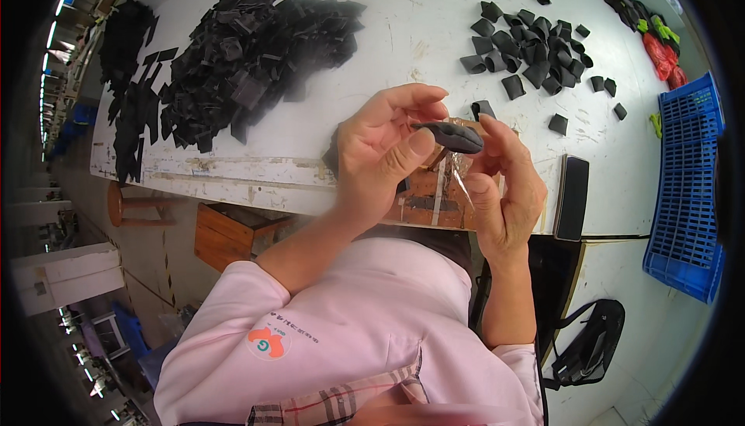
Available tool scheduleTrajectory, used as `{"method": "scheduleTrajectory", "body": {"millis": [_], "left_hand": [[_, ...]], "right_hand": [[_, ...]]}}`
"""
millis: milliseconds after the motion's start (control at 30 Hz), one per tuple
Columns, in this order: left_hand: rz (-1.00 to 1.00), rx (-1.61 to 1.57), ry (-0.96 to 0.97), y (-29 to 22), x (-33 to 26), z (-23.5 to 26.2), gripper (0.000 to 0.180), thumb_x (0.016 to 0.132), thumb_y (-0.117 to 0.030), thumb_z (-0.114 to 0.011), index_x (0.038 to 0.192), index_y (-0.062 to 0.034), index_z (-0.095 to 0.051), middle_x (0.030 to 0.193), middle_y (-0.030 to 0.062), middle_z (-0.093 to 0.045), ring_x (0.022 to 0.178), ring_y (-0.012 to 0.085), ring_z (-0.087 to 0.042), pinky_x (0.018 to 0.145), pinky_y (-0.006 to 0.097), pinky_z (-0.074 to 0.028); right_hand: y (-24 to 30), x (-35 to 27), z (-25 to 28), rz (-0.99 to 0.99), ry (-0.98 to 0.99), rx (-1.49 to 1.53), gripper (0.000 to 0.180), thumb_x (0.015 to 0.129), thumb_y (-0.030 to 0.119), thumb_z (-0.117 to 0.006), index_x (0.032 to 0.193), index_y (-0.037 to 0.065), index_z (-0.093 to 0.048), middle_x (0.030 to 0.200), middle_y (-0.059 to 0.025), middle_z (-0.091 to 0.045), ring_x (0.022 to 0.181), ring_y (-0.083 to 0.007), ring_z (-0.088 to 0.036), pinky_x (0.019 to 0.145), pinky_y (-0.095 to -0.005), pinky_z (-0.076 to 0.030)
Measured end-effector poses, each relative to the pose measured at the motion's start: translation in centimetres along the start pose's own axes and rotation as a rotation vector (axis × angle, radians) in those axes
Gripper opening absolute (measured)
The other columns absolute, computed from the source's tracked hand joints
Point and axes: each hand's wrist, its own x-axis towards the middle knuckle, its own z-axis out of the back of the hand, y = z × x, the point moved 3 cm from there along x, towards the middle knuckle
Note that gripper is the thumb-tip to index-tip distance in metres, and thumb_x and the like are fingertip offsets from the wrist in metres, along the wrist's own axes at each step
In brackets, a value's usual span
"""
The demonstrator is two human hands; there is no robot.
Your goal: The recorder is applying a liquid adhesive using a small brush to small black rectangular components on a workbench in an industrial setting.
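Nearest to me: pink sleeves (341, 325) at the lower edge, forearms rising toward the white table (403, 7). My left hand (384, 154) pinches one end of a dark folded rubber piece (452, 136) between thumb and forefinger; grip narrow, closed on the piece. My right hand (504, 185) holds the other end, fingers curled round it, with a strip of clear film (459, 181) hanging below. The piece is held in the air above the table's near edge, between both hands. On the table: a large heap of flat black pieces (240, 61) at left, a smaller pile of folded ones (535, 46) at right. A blue crate (691, 185) stands far right.
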Motion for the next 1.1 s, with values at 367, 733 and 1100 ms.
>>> {"method": "scheduleTrajectory", "body": {"millis": [367, 733, 1100], "left_hand": [[-0.225, 0.655, 0.164, -1.9, 0.8, -0.4, 0.004, 0.076, -0.004, -0.062, 0.079, -0.0010, -0.062, 0.074, 0.0047, -0.057, 0.062, 0.0100, -0.054, 0.055, 0.021, -0.043], [-0.352, 0.616, 0.174, 0.0, 0.5, 0.7, 0.005, 0.077, -0.004, -0.060, 0.081, -0.0014, -0.060, 0.072, 0.0060, -0.058, 0.059, 0.0116, -0.054, 0.053, 0.022, -0.043], [-0.100, 0.680, 0.213, 1.4, 0.0, 1.5, 0.008, 0.077, -0.007, -0.059, 0.084, -0.0018, -0.058, 0.064, 0.0083, -0.056, 0.055, 0.0164, -0.052, 0.052, 0.026, -0.041]], "right_hand": [[-0.9, 1.6, -0.8, 0.134, 0.111, -0.164, 0.009, 0.073, 0.004, -0.062, 0.081, 0.002, -0.060, 0.065, -0.0052, -0.055, 0.055, -0.0171, -0.051, 0.047, -0.0268, -0.040], [-0.9, 0.8, -1.4, 0.189, 0.019, -0.170, 0.007, 0.074, 0.005, -0.061, 0.081, 0.003, -0.061, 0.063, -0.0052, -0.053, 0.053, -0.0159, -0.048, 0.047, -0.0254, -0.038], [0.1, 1.1, -0.8, 0.177, 0.076, -0.378, 0.007, 0.072, 0.001, -0.061, 0.077, 0.002, -0.056, 0.063, -0.0077, -0.050, 0.052, -0.0208, -0.047, 0.047, -0.0286, -0.038]]}}
